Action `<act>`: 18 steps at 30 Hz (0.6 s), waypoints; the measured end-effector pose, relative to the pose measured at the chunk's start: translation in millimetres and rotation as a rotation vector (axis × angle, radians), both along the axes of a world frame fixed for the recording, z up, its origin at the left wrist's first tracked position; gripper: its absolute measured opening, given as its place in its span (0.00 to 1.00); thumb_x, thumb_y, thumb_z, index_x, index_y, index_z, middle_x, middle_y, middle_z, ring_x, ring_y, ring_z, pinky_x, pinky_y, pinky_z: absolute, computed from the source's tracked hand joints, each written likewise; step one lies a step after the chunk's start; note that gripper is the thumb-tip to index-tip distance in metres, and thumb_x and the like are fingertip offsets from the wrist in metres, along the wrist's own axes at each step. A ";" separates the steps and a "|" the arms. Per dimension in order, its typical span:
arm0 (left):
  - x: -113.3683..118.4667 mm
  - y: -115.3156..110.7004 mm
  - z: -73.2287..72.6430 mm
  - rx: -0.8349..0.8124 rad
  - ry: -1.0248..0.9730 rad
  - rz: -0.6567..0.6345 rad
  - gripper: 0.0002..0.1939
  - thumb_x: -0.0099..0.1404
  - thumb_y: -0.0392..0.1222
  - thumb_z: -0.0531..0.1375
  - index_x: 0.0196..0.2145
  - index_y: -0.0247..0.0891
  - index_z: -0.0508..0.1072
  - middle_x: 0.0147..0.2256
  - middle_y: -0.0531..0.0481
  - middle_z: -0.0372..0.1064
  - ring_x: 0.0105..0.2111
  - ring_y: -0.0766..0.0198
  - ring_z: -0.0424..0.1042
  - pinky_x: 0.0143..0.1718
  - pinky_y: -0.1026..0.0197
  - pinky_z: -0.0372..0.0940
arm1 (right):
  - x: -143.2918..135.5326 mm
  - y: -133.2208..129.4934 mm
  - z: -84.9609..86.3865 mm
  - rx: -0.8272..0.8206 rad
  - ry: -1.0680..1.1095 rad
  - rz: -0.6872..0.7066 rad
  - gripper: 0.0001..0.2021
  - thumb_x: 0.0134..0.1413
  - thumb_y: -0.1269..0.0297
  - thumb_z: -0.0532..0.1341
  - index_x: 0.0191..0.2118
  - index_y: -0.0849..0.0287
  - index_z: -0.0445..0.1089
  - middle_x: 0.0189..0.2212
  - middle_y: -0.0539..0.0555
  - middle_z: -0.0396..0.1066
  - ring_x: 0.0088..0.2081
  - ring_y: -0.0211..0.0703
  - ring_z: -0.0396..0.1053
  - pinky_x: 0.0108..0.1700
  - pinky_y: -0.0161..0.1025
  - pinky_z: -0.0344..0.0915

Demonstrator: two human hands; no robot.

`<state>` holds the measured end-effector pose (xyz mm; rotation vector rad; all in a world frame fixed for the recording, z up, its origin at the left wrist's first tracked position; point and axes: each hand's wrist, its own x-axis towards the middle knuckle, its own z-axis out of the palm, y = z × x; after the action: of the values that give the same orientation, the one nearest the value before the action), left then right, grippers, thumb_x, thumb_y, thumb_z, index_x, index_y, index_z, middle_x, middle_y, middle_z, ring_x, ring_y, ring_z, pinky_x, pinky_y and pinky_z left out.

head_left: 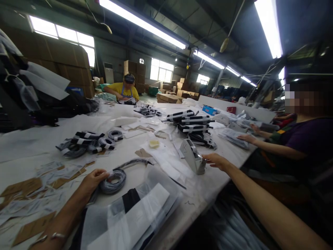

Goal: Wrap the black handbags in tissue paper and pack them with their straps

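The person's left hand held a coil of dark cord near the near edge of the tabletop, the thumb and fingers closed in a narrow grip on its left side, while a loose length ran from the coil away toward the middle. The right hand reached over the right edge to a pale tape dispenser, its fingers bent narrowly at the dispenser's near end; whether they pinched tape or only touched the dispenser could not be told. A translucent sleeve with white and black parts lay along the near edge, just beside the coil. Brown cards and printed papers were scattered toward the near left corner, with a cluster of banded coils beyond them. Black bundles with white bands were piled beyond the dispenser. At the right edge, a co-worker's hand touched a clear package, and a person in yellow sat at the far edge
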<state>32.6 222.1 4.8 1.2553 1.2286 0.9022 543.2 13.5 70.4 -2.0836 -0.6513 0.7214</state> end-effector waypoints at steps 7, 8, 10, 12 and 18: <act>1.5 -2.7 2.7 -0.037 -0.023 0.050 0.15 0.40 0.43 0.69 0.26 0.38 0.70 0.19 0.52 0.73 0.22 0.61 0.72 0.25 0.64 0.66 | -2.1 5.0 -10.2 0.093 0.031 -0.028 0.10 0.38 0.59 0.65 0.29 0.60 0.74 0.37 0.58 0.78 0.43 0.49 0.73 0.45 0.44 0.67; 2.0 -3.5 4.0 -0.039 -0.019 0.059 0.15 0.41 0.43 0.69 0.26 0.38 0.70 0.19 0.52 0.73 0.22 0.61 0.72 0.24 0.64 0.66 | -2.4 0.6 -9.2 0.116 0.021 -0.031 0.11 0.39 0.59 0.65 0.29 0.60 0.75 0.38 0.58 0.78 0.45 0.50 0.72 0.46 0.43 0.67; 3.1 -5.0 6.3 -0.037 -0.009 0.077 0.13 0.41 0.42 0.69 0.25 0.38 0.70 0.19 0.52 0.72 0.22 0.60 0.72 0.23 0.65 0.65 | -4.0 -11.0 -8.4 0.155 -0.008 -0.042 0.11 0.39 0.58 0.65 0.29 0.59 0.76 0.40 0.58 0.78 0.49 0.50 0.71 0.49 0.42 0.66; 3.7 -5.7 7.2 -0.034 -0.009 0.085 0.12 0.42 0.41 0.68 0.25 0.38 0.70 0.19 0.53 0.72 0.22 0.61 0.72 0.22 0.65 0.65 | -7.4 -22.9 -11.2 0.164 -0.036 -0.068 0.10 0.41 0.58 0.64 0.29 0.58 0.76 0.42 0.59 0.78 0.51 0.50 0.71 0.49 0.42 0.67; 3.5 -1.7 4.8 -0.052 -0.041 0.074 0.13 0.41 0.40 0.68 0.25 0.38 0.70 0.19 0.53 0.72 0.21 0.62 0.70 0.23 0.65 0.64 | -26.1 -38.7 -30.5 0.028 -0.143 -0.076 0.09 0.45 0.62 0.60 0.22 0.58 0.76 0.30 0.58 0.79 0.38 0.48 0.77 0.40 0.40 0.71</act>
<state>36.2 220.4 9.6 1.1511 1.2649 0.9397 517.1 -25.2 39.9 -2.1361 -0.6525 0.5214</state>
